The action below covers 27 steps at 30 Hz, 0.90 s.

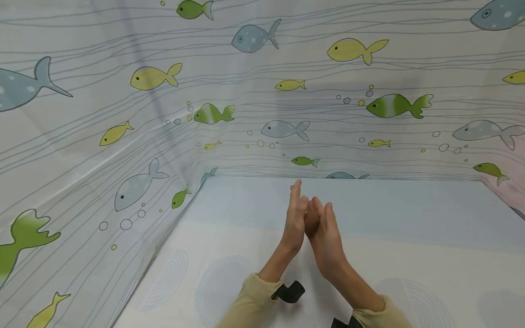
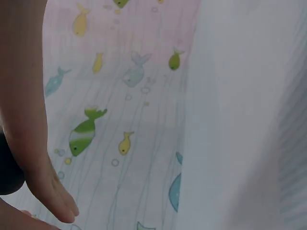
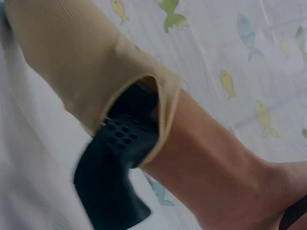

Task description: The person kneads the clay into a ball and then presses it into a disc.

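Observation:
My left hand point(image 1: 294, 225) and right hand point(image 1: 328, 241) are raised over the white table, palms turned toward each other and fingers mostly straight, pointing up and away. Between the palms is a dark, rounded patch point(image 1: 311, 222); I cannot tell whether it is a held thing or shaded skin. In the left wrist view, a hand point(image 2: 33, 158) reaches down the left side, with a dark rounded shape point(image 2: 8, 167) beside it. The right wrist view shows the other forearm point(image 3: 206, 153), its hand mostly out of frame.
The table point(image 1: 246, 205) has a pale blue band and faint circle patterns. A curtain point(image 1: 254, 100) printed with fish stands behind and along the left. Light yellow sleeves point(image 1: 252, 303) cover the forearms. Black wrist mounts point(image 1: 290, 291) stick out below the wrists.

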Tool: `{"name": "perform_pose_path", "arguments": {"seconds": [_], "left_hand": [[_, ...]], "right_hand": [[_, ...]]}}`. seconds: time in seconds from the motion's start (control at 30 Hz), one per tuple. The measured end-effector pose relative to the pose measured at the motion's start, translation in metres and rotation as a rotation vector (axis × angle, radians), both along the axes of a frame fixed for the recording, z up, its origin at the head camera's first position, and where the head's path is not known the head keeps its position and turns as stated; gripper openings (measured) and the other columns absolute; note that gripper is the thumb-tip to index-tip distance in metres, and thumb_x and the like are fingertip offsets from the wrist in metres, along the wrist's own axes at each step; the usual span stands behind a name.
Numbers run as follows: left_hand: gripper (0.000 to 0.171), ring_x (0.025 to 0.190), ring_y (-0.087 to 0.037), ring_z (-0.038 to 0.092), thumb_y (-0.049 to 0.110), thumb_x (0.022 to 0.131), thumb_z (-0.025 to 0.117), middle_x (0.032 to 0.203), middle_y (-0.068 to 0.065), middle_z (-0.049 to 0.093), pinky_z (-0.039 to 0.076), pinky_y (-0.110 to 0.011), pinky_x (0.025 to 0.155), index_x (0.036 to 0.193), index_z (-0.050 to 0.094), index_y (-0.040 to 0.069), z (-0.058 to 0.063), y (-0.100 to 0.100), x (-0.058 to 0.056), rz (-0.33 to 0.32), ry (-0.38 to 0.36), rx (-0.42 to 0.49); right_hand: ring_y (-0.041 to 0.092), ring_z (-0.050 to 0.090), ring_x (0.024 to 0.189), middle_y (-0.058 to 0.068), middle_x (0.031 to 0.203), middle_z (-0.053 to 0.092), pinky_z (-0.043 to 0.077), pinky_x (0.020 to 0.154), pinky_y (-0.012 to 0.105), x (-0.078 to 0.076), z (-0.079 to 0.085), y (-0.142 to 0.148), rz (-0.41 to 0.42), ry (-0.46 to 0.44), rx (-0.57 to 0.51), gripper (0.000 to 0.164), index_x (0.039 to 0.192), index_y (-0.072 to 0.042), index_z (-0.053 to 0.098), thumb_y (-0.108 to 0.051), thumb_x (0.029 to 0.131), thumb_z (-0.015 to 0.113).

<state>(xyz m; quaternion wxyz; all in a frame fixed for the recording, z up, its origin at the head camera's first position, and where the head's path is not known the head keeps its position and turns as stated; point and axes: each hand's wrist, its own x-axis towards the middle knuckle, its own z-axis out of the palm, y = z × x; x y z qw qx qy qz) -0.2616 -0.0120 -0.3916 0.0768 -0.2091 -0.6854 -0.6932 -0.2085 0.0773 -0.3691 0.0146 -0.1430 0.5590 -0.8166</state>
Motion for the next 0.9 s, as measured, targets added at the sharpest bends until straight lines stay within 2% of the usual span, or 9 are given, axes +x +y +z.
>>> {"name": "perform_pose_path", "arguments": {"seconds": [0.03,0.07,0.2,0.3,0.4,0.5,0.6,0.73,0.9], "left_hand": [[0.069,0.152,-0.015,-0.005,0.053,0.101,0.03,0.166,0.004,0.002,0.001,-0.053,0.121,0.16,0.013,0.022,-0.002,0.004,0.002,-0.027,-0.004,0.0],[0.069,0.152,-0.015,-0.005,0.051,0.101,0.03,0.166,0.004,0.002,0.001,-0.053,0.121,0.16,0.012,0.02,-0.004,0.008,0.004,-0.053,-0.004,-0.003],[0.069,0.152,-0.012,0.002,0.045,0.102,0.032,0.165,0.005,0.007,0.007,-0.049,0.122,0.16,0.008,0.016,-0.01,0.02,0.013,-0.153,-0.013,-0.005],[0.067,0.151,-0.01,0.011,0.041,0.103,0.031,0.165,0.006,0.013,0.013,-0.043,0.122,0.16,0.007,0.017,-0.012,0.025,0.017,-0.197,-0.022,0.002],[0.064,0.15,-0.008,0.016,0.039,0.104,0.031,0.164,0.007,0.017,0.015,-0.036,0.122,0.16,0.01,0.017,-0.012,0.028,0.02,-0.212,-0.022,0.005],[0.064,0.151,-0.007,0.011,0.039,0.104,0.03,0.164,0.009,0.015,0.013,-0.035,0.122,0.16,0.011,0.015,-0.011,0.031,0.023,-0.218,-0.012,-0.013],[0.064,0.151,-0.009,0.004,0.042,0.104,0.029,0.164,0.01,0.011,0.011,-0.04,0.122,0.16,0.01,0.017,-0.01,0.033,0.027,-0.228,0.003,-0.046],[0.064,0.152,-0.011,-0.001,0.048,0.104,0.027,0.165,0.011,0.007,0.009,-0.049,0.122,0.16,0.009,0.023,-0.006,0.035,0.033,-0.242,0.03,-0.098],[0.068,0.151,-0.009,-0.004,0.057,0.102,0.023,0.164,0.016,0.006,0.007,-0.049,0.122,0.16,0.006,0.026,0.003,0.036,0.039,-0.269,0.057,-0.143]], "right_hand": [[0.025,0.001,0.152,0.009,0.164,0.005,0.006,0.122,0.049,-0.001,0.0,0.003,-0.01,-0.037,-0.002,0.079,0.158,-0.004,-0.004,-0.059,0.103,0.007],[0.024,-0.001,0.153,0.006,0.166,-0.003,0.004,0.122,0.049,-0.002,0.0,0.005,-0.029,-0.066,-0.009,0.078,0.158,-0.007,-0.008,-0.06,0.103,0.009],[0.018,-0.001,0.153,0.003,0.167,-0.002,0.002,0.123,0.044,-0.009,-0.003,0.014,-0.111,-0.131,-0.05,0.077,0.159,-0.011,-0.004,-0.06,0.103,0.014],[0.016,0.001,0.153,0.0,0.167,0.0,0.003,0.123,0.041,-0.014,-0.006,0.018,-0.146,-0.158,-0.066,0.076,0.16,-0.012,-0.003,-0.06,0.103,0.015],[0.015,0.004,0.153,-0.001,0.167,0.001,0.005,0.123,0.039,-0.018,-0.009,0.022,-0.162,-0.174,-0.066,0.076,0.16,-0.013,-0.003,-0.06,0.103,0.015],[0.014,0.008,0.152,-0.001,0.167,0.003,0.008,0.123,0.035,-0.021,-0.009,0.026,-0.181,-0.204,-0.096,0.077,0.16,-0.014,-0.002,-0.061,0.102,0.016],[0.015,0.013,0.152,-0.001,0.167,0.003,0.011,0.122,0.033,-0.025,-0.006,0.032,-0.196,-0.228,-0.144,0.078,0.16,-0.015,-0.002,-0.062,0.102,0.018],[0.016,0.012,0.152,-0.001,0.167,-0.004,0.011,0.122,0.033,-0.028,-0.002,0.04,-0.178,-0.24,-0.21,0.079,0.16,-0.018,-0.007,-0.063,0.101,0.018],[0.015,0.006,0.153,-0.003,0.166,-0.01,0.009,0.123,0.039,-0.033,0.002,0.048,-0.142,-0.246,-0.288,0.078,0.159,-0.021,-0.012,-0.064,0.101,0.016]]}}
